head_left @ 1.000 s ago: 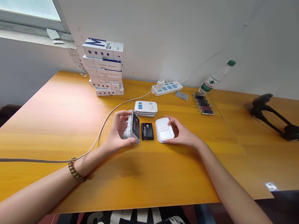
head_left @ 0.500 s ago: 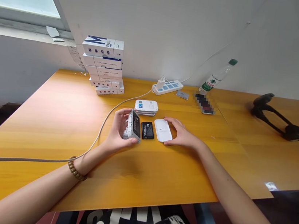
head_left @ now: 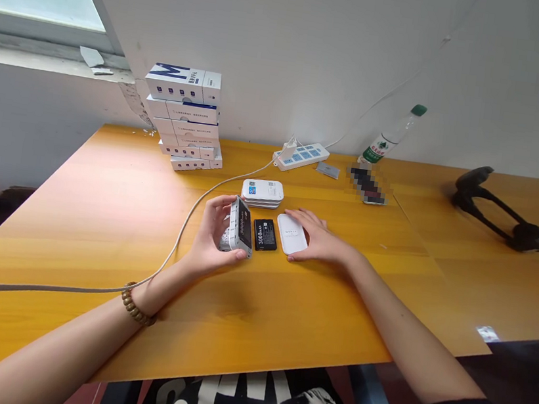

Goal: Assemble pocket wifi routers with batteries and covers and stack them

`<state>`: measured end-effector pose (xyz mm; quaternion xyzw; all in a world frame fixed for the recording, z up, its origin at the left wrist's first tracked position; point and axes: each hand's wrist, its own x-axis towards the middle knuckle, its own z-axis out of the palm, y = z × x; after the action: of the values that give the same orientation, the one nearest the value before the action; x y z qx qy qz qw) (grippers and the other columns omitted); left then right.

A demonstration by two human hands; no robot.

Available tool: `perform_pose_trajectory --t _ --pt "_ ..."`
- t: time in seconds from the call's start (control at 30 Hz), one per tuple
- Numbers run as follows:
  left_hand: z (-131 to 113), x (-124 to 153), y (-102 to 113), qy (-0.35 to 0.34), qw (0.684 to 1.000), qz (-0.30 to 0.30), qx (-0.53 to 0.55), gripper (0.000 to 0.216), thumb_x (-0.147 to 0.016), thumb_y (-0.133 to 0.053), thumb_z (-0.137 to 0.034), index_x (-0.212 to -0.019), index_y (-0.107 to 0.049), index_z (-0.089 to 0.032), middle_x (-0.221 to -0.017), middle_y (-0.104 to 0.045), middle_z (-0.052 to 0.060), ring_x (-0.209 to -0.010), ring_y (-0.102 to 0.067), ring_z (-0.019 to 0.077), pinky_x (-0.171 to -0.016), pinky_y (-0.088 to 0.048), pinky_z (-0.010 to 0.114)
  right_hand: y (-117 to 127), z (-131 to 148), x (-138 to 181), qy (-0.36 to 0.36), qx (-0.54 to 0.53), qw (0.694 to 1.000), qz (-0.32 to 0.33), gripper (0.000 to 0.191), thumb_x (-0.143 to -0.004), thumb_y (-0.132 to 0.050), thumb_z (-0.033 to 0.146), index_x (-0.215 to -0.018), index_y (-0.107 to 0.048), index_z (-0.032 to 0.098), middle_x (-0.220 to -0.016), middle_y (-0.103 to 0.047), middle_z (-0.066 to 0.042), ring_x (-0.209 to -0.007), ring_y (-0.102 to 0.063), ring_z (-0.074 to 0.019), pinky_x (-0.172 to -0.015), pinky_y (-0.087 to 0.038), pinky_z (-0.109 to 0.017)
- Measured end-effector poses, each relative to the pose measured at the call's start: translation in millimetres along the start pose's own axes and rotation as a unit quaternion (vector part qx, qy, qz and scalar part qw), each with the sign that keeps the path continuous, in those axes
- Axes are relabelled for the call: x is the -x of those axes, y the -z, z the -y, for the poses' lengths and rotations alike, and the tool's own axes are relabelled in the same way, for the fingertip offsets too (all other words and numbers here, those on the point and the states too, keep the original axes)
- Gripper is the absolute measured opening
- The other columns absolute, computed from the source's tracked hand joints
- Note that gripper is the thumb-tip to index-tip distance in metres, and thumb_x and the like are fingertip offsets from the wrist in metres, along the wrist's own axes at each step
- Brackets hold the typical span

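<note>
My left hand [head_left: 210,236] is closed around a white pocket Wi-Fi router [head_left: 232,230], gripped by its top and bottom ends and tilted up. Its open back faces right and shows a black battery [head_left: 245,224] inside. Just right of it, a second black battery [head_left: 265,234] marked 3000mAh lies flat on the table. My right hand [head_left: 317,238] holds a white back cover [head_left: 292,234] between thumb and fingers at its far and near edges. The cover lies beside the loose battery, at or close to the table surface.
A small stack of white routers [head_left: 263,192] sits behind the batteries. White boxes [head_left: 188,118] are piled at the back left. A power strip [head_left: 301,157], bottle [head_left: 390,138], phone [head_left: 368,187] and black folding stand [head_left: 497,209] line the back. A cable [head_left: 179,240] crosses my left forearm.
My right hand has shifted slightly over the cover, its fingers covering more of the right edge. The left hand and router stay as they were.
</note>
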<state>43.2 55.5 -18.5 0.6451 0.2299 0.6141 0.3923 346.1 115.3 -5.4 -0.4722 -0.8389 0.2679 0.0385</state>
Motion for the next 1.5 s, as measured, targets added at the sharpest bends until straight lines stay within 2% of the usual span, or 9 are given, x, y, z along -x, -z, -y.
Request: perform_pose_trajectory --t 0.4,0.6,0.67,0.73,0.8,0.87,1.03,1.27,1.5 --pt "-0.6 0.2 0.2 0.002 1.0 0.012 0.007 0.086 -0.079 -0.091 -0.056 -0.147 -0.045 -0.032 -0.143 -0.056 0.013 -0.128 -0.061 0.0283 -0.101 -0.057 0.044 4.5 8.1 3.7 -0.022 0.024 0.999 -0.006 0.115 -0.071 -0.089 0.052 -0.168 -0.031 0.033 -0.168 -0.041 -0.016 -0.158 -0.033 -0.0456 -0.127 -0.023 -0.068" --pt "-0.3 -0.6 -0.4 -0.007 0.999 0.031 0.011 0.098 -0.077 -0.092 -0.052 -0.155 -0.037 -0.034 -0.146 -0.053 0.014 -0.136 -0.056 0.0312 -0.11 -0.052 0.05 6.0 9.8 7.4 -0.028 0.003 0.999 -0.021 0.118 -0.067 -0.093 0.052 -0.166 -0.033 0.032 -0.169 -0.036 -0.018 -0.159 -0.031 -0.0449 -0.127 -0.022 -0.068" --pt "-1.8 -0.4 -1.2 -0.015 0.999 0.037 0.006 0.101 -0.075 -0.093 -0.052 -0.157 -0.036 -0.032 -0.146 -0.052 0.015 -0.136 -0.056 0.032 -0.112 -0.051 0.051 9.9 21.3 11.6 0.0 -0.033 0.997 -0.066 0.1 -0.071 -0.091 0.051 -0.157 -0.044 0.03 -0.166 -0.039 -0.018 -0.157 -0.035 -0.0438 -0.126 -0.027 -0.066" --pt "-3.8 1.0 -2.5 -0.027 0.999 0.047 0.0 0.105 -0.074 -0.094 -0.05 -0.159 -0.036 -0.031 -0.148 -0.052 0.015 -0.136 -0.057 0.0327 -0.113 -0.051 0.051 14.0 40.5 15.4 0.056 -0.078 0.988 -0.125 0.065 -0.084 -0.083 0.049 -0.14 -0.057 0.029 -0.151 -0.053 -0.015 -0.148 -0.047 -0.0397 -0.122 -0.036 -0.061" --pt "-5.8 3.7 -4.2 -0.032 0.998 0.063 -0.002 0.108 -0.071 -0.095 -0.049 -0.16 -0.035 -0.031 -0.149 -0.051 0.016 -0.134 -0.058 0.0334 -0.112 -0.052 0.052 16.5 63.9 16.2 0.129 -0.122 0.971 -0.16 0.035 -0.095 -0.073 0.043 -0.125 -0.061 0.029 -0.133 -0.063 -0.011 -0.133 -0.059 -0.0339 -0.117 -0.043 -0.055" --pt "-7.1 6.8 -5.7 -0.026 0.997 0.075 -0.007 0.112 -0.069 -0.097 -0.047 -0.161 -0.035 -0.032 -0.15 -0.05 0.016 -0.135 -0.058 0.0348 -0.111 -0.054 0.052 16.2 86.1 12.2 0.203 -0.158 0.953 -0.159 0.023 -0.098 -0.069 0.036 -0.119 -0.062 0.029 -0.128 -0.064 -0.009 -0.128 -0.061 -0.0306 -0.114 -0.046 -0.051" --pt "-7.1 6.8 -4.3 -0.042 0.996 0.069 -0.046 0.115 -0.064 -0.099 -0.049 -0.16 -0.037 -0.034 -0.151 -0.044 0.014 -0.14 -0.052 0.037 -0.11 -0.055 0.052 7.1 113.5 -9.2 0.245 -0.203 0.933 -0.165 0.011 -0.101 -0.058 0.024 -0.111 -0.061 0.027 -0.121 -0.06 -0.008 -0.121 -0.061 -0.0274 -0.11 -0.049 -0.049" --pt "-5.8 0.0 4.1 -0.072 0.991 0.075 -0.082 0.116 -0.064 -0.1 -0.046 -0.161 -0.036 -0.034 -0.151 -0.043 0.015 -0.14 -0.052 0.0379 -0.106 -0.059 0.052 0.4 114.1 -20.5 0.246 -0.231 0.922 -0.189 0.017 -0.098 -0.052 0.016 -0.109 -0.058 0.026 -0.119 -0.058 -0.008 -0.119 -0.058 -0.0272 -0.11 -0.046 -0.049" --pt "-5.4 8.2 6.8 -0.077 0.984 0.107 -0.118 0.126 -0.059 -0.104 -0.045 -0.163 -0.033 -0.036 -0.154 -0.042 0.017 -0.144 -0.049 0.0421 -0.105 -0.058 0.057 0.4 117.5 -21.1 0.228 -0.257 0.921 -0.182 0.017 -0.088 -0.051 0.011 -0.094 -0.056 0.026 -0.108 -0.052 -0.005 -0.108 -0.055 -0.0257 -0.104 -0.047 -0.047"
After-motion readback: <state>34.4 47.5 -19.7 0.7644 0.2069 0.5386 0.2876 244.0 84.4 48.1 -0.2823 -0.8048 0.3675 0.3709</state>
